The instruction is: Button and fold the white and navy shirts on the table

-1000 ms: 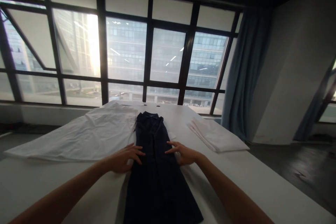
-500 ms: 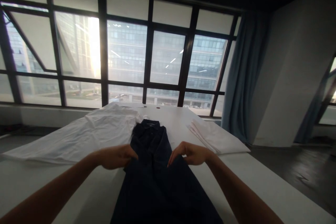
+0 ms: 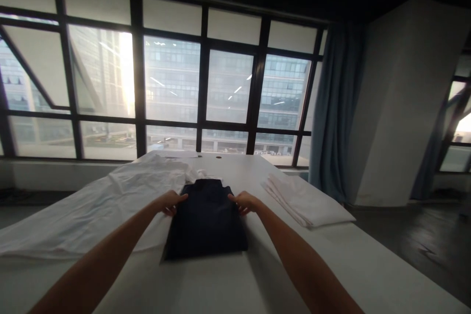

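A dark navy garment [image 3: 206,218] lies folded into a short rectangle on the white table [image 3: 235,284]. My left hand [image 3: 170,202] grips its far left corner with curled fingers. At the far right corner my right hand [image 3: 246,202] pinches the fabric the same way. Both forearms reach forward on either side of the garment.
A crumpled white cloth [image 3: 103,201] is spread over the table's left part, touching the dark garment. A folded stack of white fabric [image 3: 305,201] lies at the right. Behind stand a large dark-framed window [image 3: 198,88] and a blue curtain [image 3: 334,108].
The long dark garment was lying stretched toward me. My hands took hold of it at mid-length and carried that fold away from me, so it now lies doubled and shorter.
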A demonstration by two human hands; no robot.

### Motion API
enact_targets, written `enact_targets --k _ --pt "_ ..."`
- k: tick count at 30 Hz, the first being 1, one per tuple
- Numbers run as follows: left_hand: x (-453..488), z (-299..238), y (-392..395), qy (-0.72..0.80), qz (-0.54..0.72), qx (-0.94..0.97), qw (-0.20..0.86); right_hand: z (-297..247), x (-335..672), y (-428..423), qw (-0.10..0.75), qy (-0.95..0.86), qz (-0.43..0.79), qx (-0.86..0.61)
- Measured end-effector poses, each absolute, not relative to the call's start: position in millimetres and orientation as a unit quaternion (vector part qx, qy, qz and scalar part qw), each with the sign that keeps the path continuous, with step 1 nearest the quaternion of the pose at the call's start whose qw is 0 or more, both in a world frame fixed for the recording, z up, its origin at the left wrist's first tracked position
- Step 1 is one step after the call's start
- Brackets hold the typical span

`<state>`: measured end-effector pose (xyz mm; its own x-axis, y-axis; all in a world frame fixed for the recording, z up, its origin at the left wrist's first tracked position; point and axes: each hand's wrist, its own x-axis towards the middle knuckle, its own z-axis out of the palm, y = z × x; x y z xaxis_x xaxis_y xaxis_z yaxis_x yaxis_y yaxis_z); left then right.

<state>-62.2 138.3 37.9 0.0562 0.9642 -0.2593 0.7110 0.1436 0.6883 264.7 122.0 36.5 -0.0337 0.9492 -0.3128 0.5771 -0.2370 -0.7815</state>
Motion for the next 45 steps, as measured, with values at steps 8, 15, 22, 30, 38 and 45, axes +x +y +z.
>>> enact_targets --k 8,15,22,30,38,45 --pt "-39 28 189 0.677 0.334 0.583 0.301 18 240 170 0.358 -0.581 0.255 -0.685" --pt "-43 33 204 0.607 0.453 0.604 0.248 18 245 174 0.455 -0.619 0.175 -0.616" --pt "-42 26 172 0.633 0.36 0.675 0.119 25 234 124 0.246 -0.675 -0.021 -0.695" --pt "-4 2 49 0.405 0.168 0.899 0.017 31 200 28 0.147 -0.812 0.024 -0.564" --pt "-8 -22 12 0.462 0.129 0.875 0.061 -7 196 12 0.112 -0.815 0.088 -0.562" --pt "-29 -20 20 0.47 0.141 0.869 0.068 -9 203 12 0.188 -0.768 0.025 -0.612"
